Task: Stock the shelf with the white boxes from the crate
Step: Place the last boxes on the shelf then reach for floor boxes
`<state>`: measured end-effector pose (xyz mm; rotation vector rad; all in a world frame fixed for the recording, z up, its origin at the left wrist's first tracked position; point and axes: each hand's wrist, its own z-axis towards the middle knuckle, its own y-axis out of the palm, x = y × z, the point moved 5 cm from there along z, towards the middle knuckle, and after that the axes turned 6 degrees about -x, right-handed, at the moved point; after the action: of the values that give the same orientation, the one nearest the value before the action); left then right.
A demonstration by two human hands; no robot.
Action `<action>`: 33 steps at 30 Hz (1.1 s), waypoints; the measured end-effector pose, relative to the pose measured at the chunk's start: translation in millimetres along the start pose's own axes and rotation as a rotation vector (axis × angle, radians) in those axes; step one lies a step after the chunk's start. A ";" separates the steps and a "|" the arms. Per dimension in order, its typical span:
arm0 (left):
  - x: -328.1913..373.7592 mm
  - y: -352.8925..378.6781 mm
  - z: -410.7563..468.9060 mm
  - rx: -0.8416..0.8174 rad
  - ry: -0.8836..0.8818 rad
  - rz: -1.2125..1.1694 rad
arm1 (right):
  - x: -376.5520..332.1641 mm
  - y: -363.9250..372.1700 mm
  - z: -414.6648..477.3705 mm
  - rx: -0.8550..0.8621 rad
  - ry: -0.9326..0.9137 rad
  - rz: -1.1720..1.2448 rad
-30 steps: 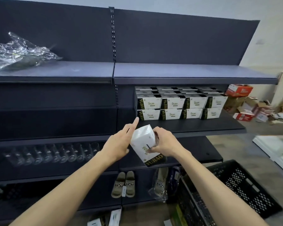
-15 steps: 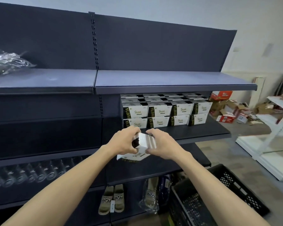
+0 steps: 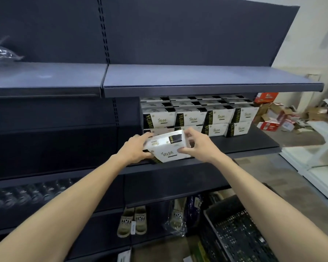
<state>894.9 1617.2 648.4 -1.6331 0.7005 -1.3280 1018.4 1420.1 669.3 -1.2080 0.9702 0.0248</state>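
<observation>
While we face the dark shelf [image 3: 254, 141], crumpled plastic [image 3: 2, 52] lies on the top board at far left and clear glasses [image 3: 27, 193] line a lower board. Our left hand [image 3: 134, 151] grips the left end of a white box [image 3: 167, 148], fingers curled round its edge. Our right hand [image 3: 199, 146] pinches the right end, thumb on the near face. The box sits tilted at the middle board's near edge, just in front of the stacked boxes [image 3: 222, 118]; whether it touches the board we cannot tell. Slippers [image 3: 133, 222] rest below. Near right, the black crate [image 3: 235, 233] stands on the floor. Torn cartons [image 3: 273, 118] litter the far right.
</observation>
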 end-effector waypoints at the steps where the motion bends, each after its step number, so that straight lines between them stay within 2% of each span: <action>1: -4.7 4.1 4.2 0.006 -0.018 -0.047 | 5.7 2.3 6.3 -0.015 -0.009 0.023; 5: -14.5 19.1 23.3 0.049 -0.073 -0.268 | 29.5 9.9 34.1 -0.036 -0.029 0.086; 7: -19.7 24.9 32.9 0.086 -0.116 -0.296 | 43.8 13.7 50.3 -0.051 -0.028 0.115; 10: -24.0 31.4 45.2 0.196 -0.173 -0.270 | 58.1 21.3 73.0 -0.074 -0.048 0.133; 12: -23.9 35.4 55.5 0.246 -0.200 -0.222 | 65.8 27.9 85.7 -0.031 -0.059 0.076; 15: -23.7 41.4 76.3 0.241 -0.215 -0.156 | 77.2 39.7 96.5 0.095 -0.070 0.032; 19: -24.9 48.9 101.2 0.269 -0.230 -0.161 | 93.8 53.2 113.0 0.150 -0.023 -0.007; 28: -48.3 71.2 111.7 0.399 -0.290 -0.219 | 101.2 71.0 155.1 0.067 -0.078 -0.110; 33: -57.8 71.9 122.6 0.398 -0.324 -0.174 | 108.3 72.7 169.6 0.045 -0.084 -0.180</action>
<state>1004.6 1669.3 554.6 -1.5515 0.0922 -1.1908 1153.4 1533.4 547.9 -1.2389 0.7826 -0.0885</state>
